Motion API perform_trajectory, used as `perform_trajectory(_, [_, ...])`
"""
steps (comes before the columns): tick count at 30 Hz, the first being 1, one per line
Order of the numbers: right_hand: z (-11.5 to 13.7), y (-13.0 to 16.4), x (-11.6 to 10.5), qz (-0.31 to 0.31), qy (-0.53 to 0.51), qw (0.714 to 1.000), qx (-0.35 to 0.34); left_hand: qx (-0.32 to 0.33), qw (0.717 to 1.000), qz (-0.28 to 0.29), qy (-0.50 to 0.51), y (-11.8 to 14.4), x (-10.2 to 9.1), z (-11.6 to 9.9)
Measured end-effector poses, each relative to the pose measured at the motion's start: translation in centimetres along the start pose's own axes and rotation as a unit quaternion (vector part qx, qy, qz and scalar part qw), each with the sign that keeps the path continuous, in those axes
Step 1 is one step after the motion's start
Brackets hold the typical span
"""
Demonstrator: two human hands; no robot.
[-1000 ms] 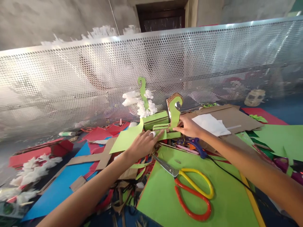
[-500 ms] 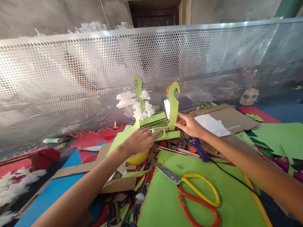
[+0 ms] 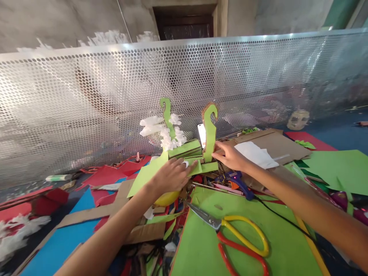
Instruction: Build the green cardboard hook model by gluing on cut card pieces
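My right hand [image 3: 230,155] pinches the lower part of an upright green cardboard piece with a hooked top [image 3: 211,132]. My left hand [image 3: 174,174] presses on a flat green strip [image 3: 209,166] at the foot of that piece; a small white thing shows by its fingers. How firmly the left fingers grip the strip is hard to see. Just behind lies a green block of layered card [image 3: 185,148]. Another green hooked piece [image 3: 166,111] stands to the left, with white crumpled paper tufts [image 3: 171,138] around it.
Scissors with yellow and red handles [image 3: 230,234] lie on a green board [image 3: 201,249] in front. A blue glue gun [image 3: 240,184] with its black cord rests by my right wrist. Brown cardboard [image 3: 270,143] and white paper [image 3: 255,154] are to the right. A perforated metal panel [image 3: 129,88] stands behind.
The whole view has shifted slightly. Both hands keep nearly the same place at the green pieces, and the hooked piece stays upright in the right fingers.
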State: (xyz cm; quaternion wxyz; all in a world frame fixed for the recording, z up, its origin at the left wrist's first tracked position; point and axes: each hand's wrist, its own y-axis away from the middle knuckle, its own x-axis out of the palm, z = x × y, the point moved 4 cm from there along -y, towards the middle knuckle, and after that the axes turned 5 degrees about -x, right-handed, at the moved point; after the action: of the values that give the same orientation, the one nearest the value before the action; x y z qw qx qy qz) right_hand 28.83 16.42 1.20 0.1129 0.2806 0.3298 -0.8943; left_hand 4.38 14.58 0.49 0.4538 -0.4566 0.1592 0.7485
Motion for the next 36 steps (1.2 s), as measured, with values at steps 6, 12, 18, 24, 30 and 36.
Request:
perform_trajectory(6, [1.9,0.0,-3.3,0.087,0.151,0.984,0.047,0.008,1.0,-0.014,0.0,-0.4,0.0,0.3])
perform_trajectory(12, [6.6,2.9,-2.4,0.278,0.281,0.917,0.051,0.007,1.0,-0.022,0.013,-0.7,0.2,0.8])
perform_trajectory(18, [5.9,7.9,1.6,0.319,0.413,0.853,0.012,0.007,0.998,-0.052,0.018,-0.7,0.6,1.0])
perform_trajectory(24, [4.5,10.3,2.7,0.268,0.486,0.832,0.006,-0.012,0.997,-0.061,0.043,-0.7,0.8,1.0])
perform_trajectory(30, [4.7,9.3,3.0,0.276,0.487,0.828,0.033,-0.008,0.999,-0.041,0.013,-0.8,0.6,1.0])
perform_trajectory(36, [3.4,8.5,3.0,0.296,0.466,0.833,0.031,-0.011,0.999,-0.032,0.021,-1.0,0.7,1.2])
